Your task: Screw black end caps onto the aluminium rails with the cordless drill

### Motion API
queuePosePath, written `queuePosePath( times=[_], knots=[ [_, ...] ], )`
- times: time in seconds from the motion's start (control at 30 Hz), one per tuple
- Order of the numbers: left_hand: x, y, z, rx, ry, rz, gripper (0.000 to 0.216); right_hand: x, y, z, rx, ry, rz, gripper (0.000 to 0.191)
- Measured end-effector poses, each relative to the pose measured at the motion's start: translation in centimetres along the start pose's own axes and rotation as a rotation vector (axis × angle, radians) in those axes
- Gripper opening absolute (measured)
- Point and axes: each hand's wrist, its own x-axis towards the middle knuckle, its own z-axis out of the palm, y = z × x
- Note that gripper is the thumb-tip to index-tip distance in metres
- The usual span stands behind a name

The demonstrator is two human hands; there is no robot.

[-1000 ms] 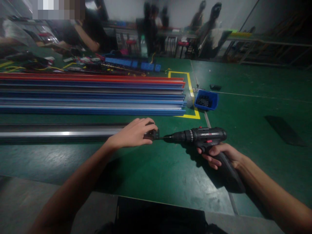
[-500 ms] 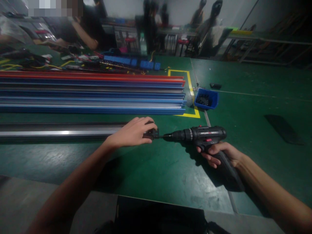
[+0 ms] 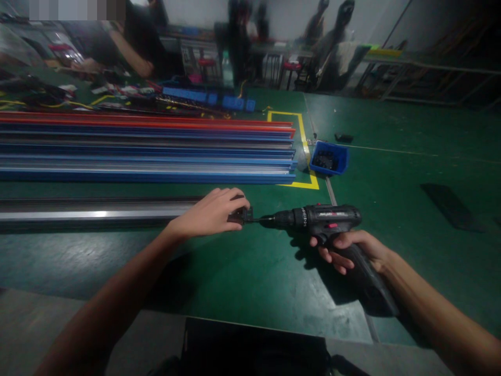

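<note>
A long dark metal profile with a bright stripe lies along the green table. My left hand is closed over its right end, where a small black end piece shows past the fingertips. In my right hand is a black cordless drill, held by its handle and pointing left. The drill's thin bit reaches the end piece; whether it sits in a screw is too small to tell. My right fingers wrap the handle near the trigger.
Several blue, dark and red profiles lie side by side behind. A blue bin holds small black parts. Yellow tape marks the table. A dark flat piece lies right. People sit at the far side, by wires and blue parts.
Both hands keep their places on the profile end and the drill. The drill's handle end has swung slightly lower and nearer to me; the whole view has shifted a little.
</note>
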Motion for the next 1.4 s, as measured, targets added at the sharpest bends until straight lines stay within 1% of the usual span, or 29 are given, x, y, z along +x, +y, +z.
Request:
queuePosePath(
  times=[0.13,0.23,0.37,0.53,0.77,0.9,1.2,1.4],
  knots=[
    [0.12,-0.05,0.01,-0.015,-0.012,-0.003,0.041,-0.14,0.15,0.32,0.038,-0.031,-0.002,0.04],
    [0.19,-0.07,-0.06,-0.023,-0.031,-0.019,0.042,0.02,0.38,0.09,0.063,-0.045,-0.008,0.039],
    [0.26,-0.23,0.01,-0.032,-0.051,-0.036,0.042,0.27,0.63,-0.33,0.103,-0.059,-0.012,0.031],
    [0.33,-0.53,0.27,-0.056,-0.067,-0.035,0.042,0.2,0.58,-0.2,0.077,-0.032,0.001,0.025],
    [0.46,-0.52,0.3,-0.068,-0.076,-0.036,0.04,0.33,0.7,-0.48,0.143,-0.034,0.009,0.021],
    [0.47,-0.43,0.23,-0.061,-0.083,-0.035,0.041,0.36,0.59,-0.53,0.157,-0.04,0.017,0.021],
    [0.43,-0.45,0.23,-0.068,-0.077,-0.034,0.04,0.38,0.3,-0.07,0.133,0.005,0.048,0.019],
    [0.44,-0.3,0.15,-0.065,-0.082,-0.049,0.042,0.43,0.33,0.1,0.098,0.033,0.05,0.021]
  ],
)
